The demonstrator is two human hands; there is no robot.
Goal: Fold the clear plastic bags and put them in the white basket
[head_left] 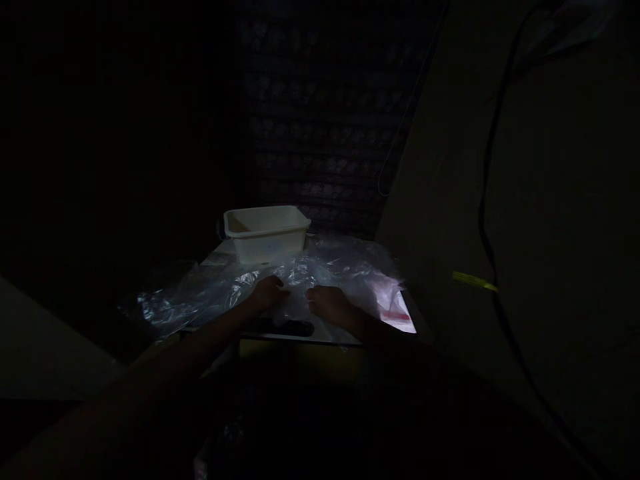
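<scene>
Clear plastic film [350, 263] lies crumpled over a small table in a very dark room. My left hand [269, 293] is at the middle of the film, its fingers curled on the plastic. A short gap to the right, my right hand [327, 303] has its fingers bent together on the same film. Both hands appear to pinch the plastic between them. Below them, near the front edge, lies a dark elongated object [295, 327]. What it is cannot be made out.
A white plastic tub [270, 243] stands at the back left of the table. At the right edge a bright lit surface [395, 303] shows under the film. A dark cable [484, 200] with a yellow tag [473, 280] hangs on the right.
</scene>
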